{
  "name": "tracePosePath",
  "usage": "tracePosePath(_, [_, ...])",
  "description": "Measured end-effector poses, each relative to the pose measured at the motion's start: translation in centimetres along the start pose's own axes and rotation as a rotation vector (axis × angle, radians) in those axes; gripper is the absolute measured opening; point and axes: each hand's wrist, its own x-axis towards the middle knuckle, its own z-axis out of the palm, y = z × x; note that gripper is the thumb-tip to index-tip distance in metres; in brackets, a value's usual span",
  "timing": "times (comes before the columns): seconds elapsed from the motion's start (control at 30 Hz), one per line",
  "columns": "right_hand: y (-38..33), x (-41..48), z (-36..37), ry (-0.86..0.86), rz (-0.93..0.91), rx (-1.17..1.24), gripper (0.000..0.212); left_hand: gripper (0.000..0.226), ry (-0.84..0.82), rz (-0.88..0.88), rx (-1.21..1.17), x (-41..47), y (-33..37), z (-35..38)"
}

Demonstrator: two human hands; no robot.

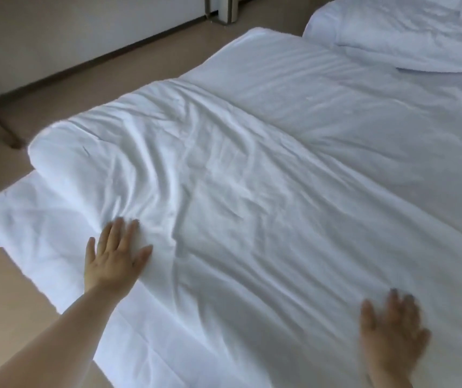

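On the bed (350,88), a white duvet (238,177) lies spread over the near part. It is wrinkled, and its left edge is bunched into a thick roll along the bed's side. Both hands lie flat on it, fingers straight and spread, gripping nothing. The left hand (115,256) presses the cloth near the near-left corner, just beside the rolled edge, and its bare forearm reaches in from the lower left. The right hand (392,329) rests on the duvet at the lower right and is blurred, so its fingertips are hard to make out. The two hands are well apart, with creased cloth between them. Beyond the duvet the bed's cover is smoother. A heap of white bedding (406,32) lies at the far right. Beige floor (14,275) runs along the left up to a pale wall (56,29) with dark skirting. A metal post (228,9) stands at the top.
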Motion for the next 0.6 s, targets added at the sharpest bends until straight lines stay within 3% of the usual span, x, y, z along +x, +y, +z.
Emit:
tracePosePath(0.13, [-7.9,-0.8,2.5,0.027,0.12,0.048,0.111,0.069,0.099,-0.102,-0.325,4.5,-3.3,-2.1])
tracePosePath(0.23, [-18.3,-2.5,7.2,-0.066,0.108,0.044,0.094,0.072,0.135,-0.066,-0.519,9.3,-7.0,-3.8])
tracePosePath(0.33, [-30.8,-4.1,13.1,-0.096,0.117,0.038,0.083,0.071,0.039,-0.058,-0.628,14.3,-12.2,-4.8])
tracePosePath(0.4, [-39.6,-5.7,17.3,-0.108,-0.065,0.011,0.08,0.064,-0.018,-0.056,-0.604,17.4,-16.3,-5.2])
tracePosePath(0.47, [-47.4,-8.2,20.3,-0.049,-0.429,0.036,0.092,0.051,-0.038,-0.101,-0.639,20.2,-19.9,-5.7])
tracePosePath(0.5, [-50.5,-9.4,21.0,-0.114,-0.628,0.057,0.094,0.046,-0.05,-0.155,-0.683,21.4,-21.2,-6.2])
tracePosePath(0.57, [-53.6,-10.1,21.3,-0.362,-0.806,0.107,0.089,0.043,-0.077,-0.24,-0.792,23.9,-22.6,-7.0])
tracePosePath(0.6, [-53.5,-9.4,21.4,-0.304,-0.824,0.116,0.077,0.045,-0.105,-0.267,-0.834,25.2,-22.8,-7.2])
